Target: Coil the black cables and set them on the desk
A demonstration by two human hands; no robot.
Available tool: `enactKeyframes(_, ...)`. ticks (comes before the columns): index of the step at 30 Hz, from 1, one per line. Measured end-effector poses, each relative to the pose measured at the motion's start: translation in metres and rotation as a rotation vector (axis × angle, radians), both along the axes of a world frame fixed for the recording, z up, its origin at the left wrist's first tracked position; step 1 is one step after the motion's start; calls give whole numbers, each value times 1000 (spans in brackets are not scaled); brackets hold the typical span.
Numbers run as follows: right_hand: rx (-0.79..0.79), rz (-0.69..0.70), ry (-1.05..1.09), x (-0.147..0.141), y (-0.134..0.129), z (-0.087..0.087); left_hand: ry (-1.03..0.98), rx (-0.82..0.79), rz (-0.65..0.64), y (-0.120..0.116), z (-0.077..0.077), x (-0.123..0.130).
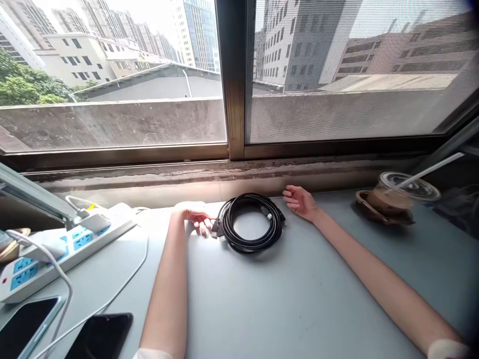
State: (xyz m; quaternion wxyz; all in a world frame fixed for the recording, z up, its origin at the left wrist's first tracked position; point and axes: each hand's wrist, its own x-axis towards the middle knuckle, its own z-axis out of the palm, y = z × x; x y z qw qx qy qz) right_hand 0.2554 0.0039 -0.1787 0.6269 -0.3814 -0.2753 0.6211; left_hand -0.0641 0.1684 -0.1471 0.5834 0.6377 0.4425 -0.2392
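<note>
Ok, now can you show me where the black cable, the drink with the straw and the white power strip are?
Black cable [252, 245]: head view, on the bottom of the coil.
Drink [391, 201]: head view, on the cup's side, below the lid.
Power strip [83, 241]: head view, on a blue socket.

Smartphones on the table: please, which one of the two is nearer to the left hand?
The black-edged smartphone is nearer to the left hand; the other smartphone has a pale blue edge and lies farther left.

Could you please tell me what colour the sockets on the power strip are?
The sockets are light blue, seen best in the head view.
</note>
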Motion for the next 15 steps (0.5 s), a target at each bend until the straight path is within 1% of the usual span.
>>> enactKeyframes(2, 8, 0, -65, 0, 0, 0, -57, -19, 3, 3, -4, -3)
enactKeyframes(5, 14, 11, -198, -3, 0, 1, -174, -36, 53, 6, -10, -10)
enactKeyframes(7, 7, 28, -321, -8, 0, 0, -211, -33, 76, 8, -12, -15)
enactKeyframes(10, -1, 21, -542, -20, 2, -4, -257, -34, 81, 7, -10, -15)
enactKeyframes(13, 38, -94, -753, -32, 5, -10, -257, 7, 142, -1, -5, -11)
enactKeyframes(15, 78, -188, -878, -38, 5, -13, -293, 74, 205, -11, -2, -9)
